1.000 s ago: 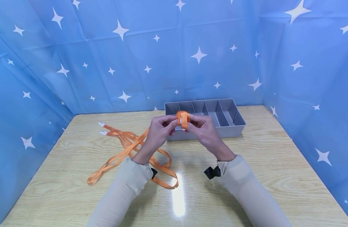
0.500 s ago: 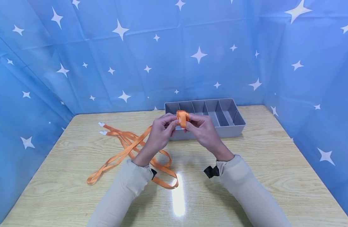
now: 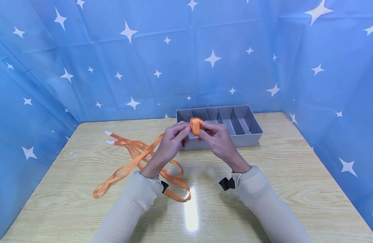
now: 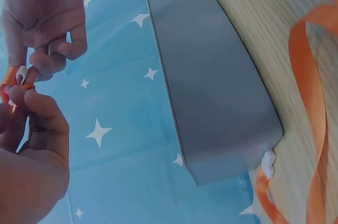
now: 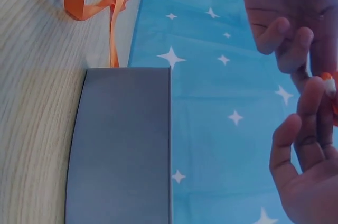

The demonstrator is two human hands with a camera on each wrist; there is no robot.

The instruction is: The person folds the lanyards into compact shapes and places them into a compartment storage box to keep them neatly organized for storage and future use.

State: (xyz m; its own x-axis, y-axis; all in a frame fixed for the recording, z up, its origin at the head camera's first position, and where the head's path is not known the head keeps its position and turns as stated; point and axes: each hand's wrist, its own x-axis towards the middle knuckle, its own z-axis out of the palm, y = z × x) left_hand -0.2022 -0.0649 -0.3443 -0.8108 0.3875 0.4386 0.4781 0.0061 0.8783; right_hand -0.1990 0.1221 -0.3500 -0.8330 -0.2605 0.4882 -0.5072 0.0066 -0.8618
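An orange lanyard (image 3: 196,127) is bunched in a small flat coil above the grey divided box. My left hand (image 3: 173,138) pinches its left side between thumb and fingers. From the other side my right hand (image 3: 218,137) pinches the same coil. A white end piece (image 4: 21,74) of it shows between the fingers in the left wrist view. Loose orange lanyards (image 3: 137,152) lie crossed on the table to the left and run beneath my left forearm, which hides part of them. Their white ends (image 3: 110,142) point to the far left.
The grey box (image 3: 247,140) stands at the back of the wooden table (image 3: 280,175), with several compartments side by side. My hands hide its front left part. A blue curtain (image 3: 162,87) with white stars hangs behind the table and along both sides.
The coil looks more closed, and the white piece on its left side is no longer visible in the head view. My left fingers have shifted slightly; the loose lanyards and box stay put.
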